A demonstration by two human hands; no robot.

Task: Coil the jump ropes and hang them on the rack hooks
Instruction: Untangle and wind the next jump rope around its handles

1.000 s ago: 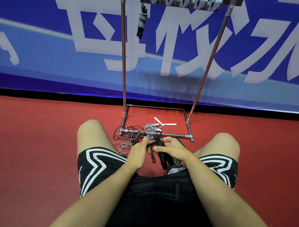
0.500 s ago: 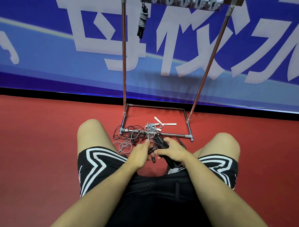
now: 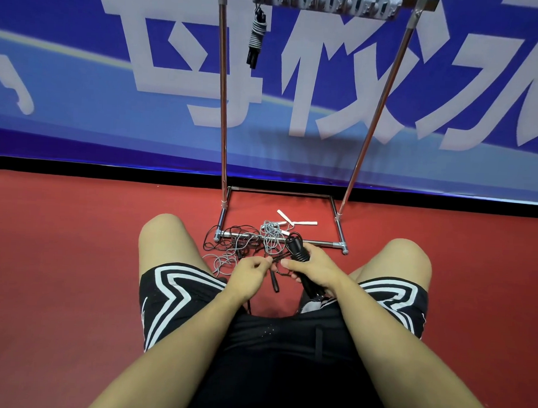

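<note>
I sit on the floor facing a metal rack [image 3: 224,109] with a row of grey hooks [image 3: 326,2] along its top bar. One coiled jump rope [image 3: 256,33] hangs from the leftmost hook. My right hand [image 3: 312,267] grips a black jump rope bundle [image 3: 296,249] by its handles. My left hand [image 3: 249,275] pinches the black cord beside it, and a loose black handle [image 3: 275,282] dangles between my hands. A tangle of black and grey ropes [image 3: 244,243] lies over the rack's front base bar.
White rope handles [image 3: 294,220] lie on the red floor [image 3: 59,241] inside the rack's base frame. A blue banner wall [image 3: 81,87] stands right behind the rack. My bare knees flank my hands on either side.
My right hand has turned the black handles and raised the bundle slightly toward the rack. My left hand has kept its pinch on the cord, staying close by.
</note>
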